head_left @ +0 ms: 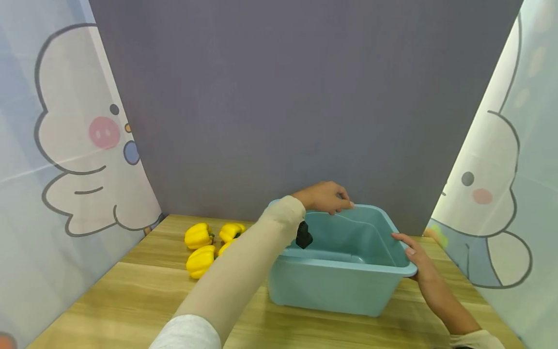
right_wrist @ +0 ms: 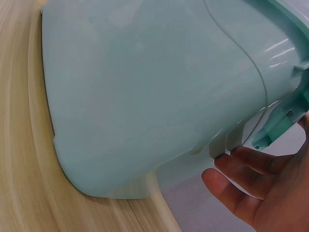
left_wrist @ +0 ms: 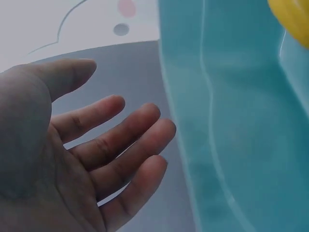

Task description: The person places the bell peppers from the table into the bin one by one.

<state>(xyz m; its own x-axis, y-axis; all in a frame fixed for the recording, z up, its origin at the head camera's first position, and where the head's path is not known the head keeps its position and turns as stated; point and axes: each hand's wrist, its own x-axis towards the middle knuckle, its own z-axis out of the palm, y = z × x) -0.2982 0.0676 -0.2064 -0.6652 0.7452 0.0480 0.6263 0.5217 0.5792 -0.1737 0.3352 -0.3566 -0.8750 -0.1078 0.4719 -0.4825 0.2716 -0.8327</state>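
Head view: a grey panel (head_left: 305, 106) stands at the far side, and before it a wood-grained desk (head_left: 109, 300) carries the rest. Right of centre sits the bin (head_left: 331, 286), upright, mouth facing up; its long axis runs left to right, the right end swung slightly nearer. A pale sleeve (head_left: 248, 271) crosses from the near side towards the bin's far left.

The left hand (head_left: 327, 196) is released, its fingers loosely bent around nothing, at the bin's far rim; I cannot tell whether it touches. The right hand (head_left: 420, 264) grasps the bin's right rim by the near corner.

Left of the bin, four yellow peppers (head_left: 198, 236) lie grouped on the desk, one partly hidden by the sleeve. The two leftmost have their stems to the right, so their long axes run roughly left to right; the hidden one's direction cannot be told. In the left wrist view a yellow piece (left_wrist: 295, 18), probably a fifth pepper, seems to be inside the bin. The work therefore looks partway: probably one pepper in, four left outside.
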